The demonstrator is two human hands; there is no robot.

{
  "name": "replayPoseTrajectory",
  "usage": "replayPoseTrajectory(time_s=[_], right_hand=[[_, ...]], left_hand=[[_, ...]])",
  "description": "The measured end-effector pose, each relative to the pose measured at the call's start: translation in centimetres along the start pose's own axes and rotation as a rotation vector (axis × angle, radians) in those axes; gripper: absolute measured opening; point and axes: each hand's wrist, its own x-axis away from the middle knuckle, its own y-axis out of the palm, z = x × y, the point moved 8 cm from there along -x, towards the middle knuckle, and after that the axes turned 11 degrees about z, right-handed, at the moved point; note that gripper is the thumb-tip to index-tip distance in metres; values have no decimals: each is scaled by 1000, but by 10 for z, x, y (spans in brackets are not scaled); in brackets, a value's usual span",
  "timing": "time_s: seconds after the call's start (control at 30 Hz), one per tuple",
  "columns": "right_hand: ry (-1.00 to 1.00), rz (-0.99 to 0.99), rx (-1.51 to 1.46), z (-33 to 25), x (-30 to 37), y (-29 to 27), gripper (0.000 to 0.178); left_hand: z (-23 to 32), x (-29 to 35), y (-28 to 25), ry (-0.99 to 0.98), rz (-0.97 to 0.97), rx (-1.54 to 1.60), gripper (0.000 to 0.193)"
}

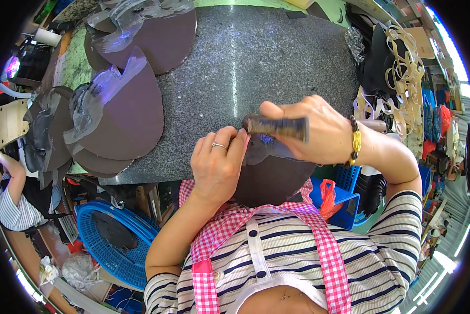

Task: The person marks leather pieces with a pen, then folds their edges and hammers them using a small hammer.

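My right hand [311,128] is wrapped round a hammer, whose worn metal head [278,127] points left toward my left fingertips. The brown end of its handle [373,125] sticks out past my wrist. With thumb and fingers together, my left hand [216,162] pinches the edge of a dark brown rounded sheet [274,180] right beside the hammer head. That sheet lies partly on the near edge of the stone slab and hangs toward my apron. A shiny grey area covers its upper part; my right hand hides some of it.
The speckled dark stone slab [266,57] fills the middle. Stacked brown rounded pieces with shiny grey edges [122,115] lie at left. Cream strips [402,63] tangle at right. Blue baskets [96,230] stand lower left, with a blue container [342,204] at right. Another person's arm [12,175] shows far left.
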Motion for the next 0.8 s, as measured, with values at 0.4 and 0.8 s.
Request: replayPoseTrajectory(time_s=[0.4, 0.8], right_hand=[[414, 329, -851, 81, -61, -33, 33], [838, 496, -1374, 188, -267, 15, 61]], left_hand=[[-94, -66, -148, 82, 288, -523, 17], [-139, -22, -104, -189, 73, -475, 51]])
